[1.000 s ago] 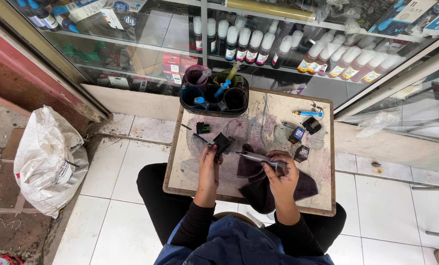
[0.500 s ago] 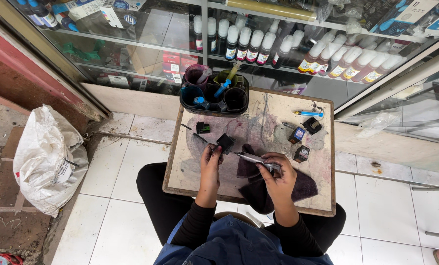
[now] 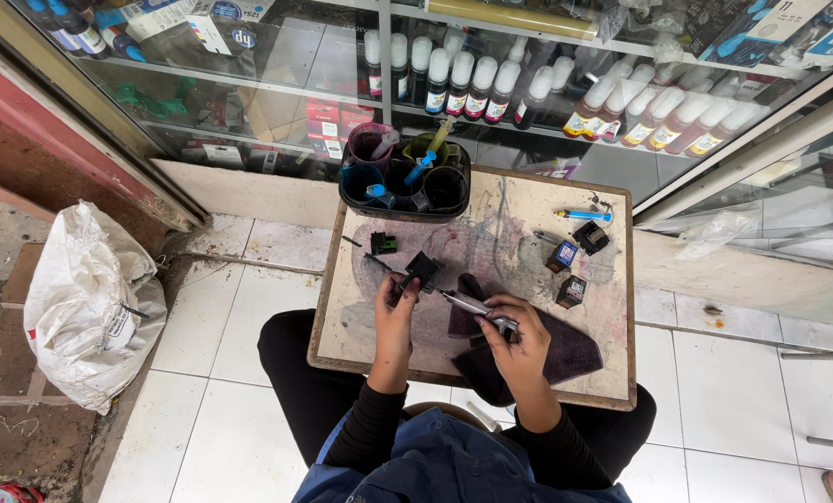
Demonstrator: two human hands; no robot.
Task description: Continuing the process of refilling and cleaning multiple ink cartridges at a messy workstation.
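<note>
- The right hand [image 3: 514,340] is nearest, over the dark cloth [image 3: 566,359]; its fingers are wrapped tight on a syringe [image 3: 472,305], the body in the fist and the tip pointing left.
- The left hand [image 3: 396,312] holds a black cartridge [image 3: 423,270] just above the board [image 3: 491,237], fingers clamped on its sides, near the syringe tip.
- The cartridge seems light, stiff and small. Its plastic is probably smooth and maybe wet with ink, so it can slip; I think the flat sides are the best place to hold, not the bottom face.
- The syringe looks light and thin; the barrel is the safe grip, because the needle can bend.
- Farther on the board lie other cartridges [image 3: 577,275], apart from the hands.
- At the far edge stands a black tray [image 3: 403,200] with ink cups.
</note>
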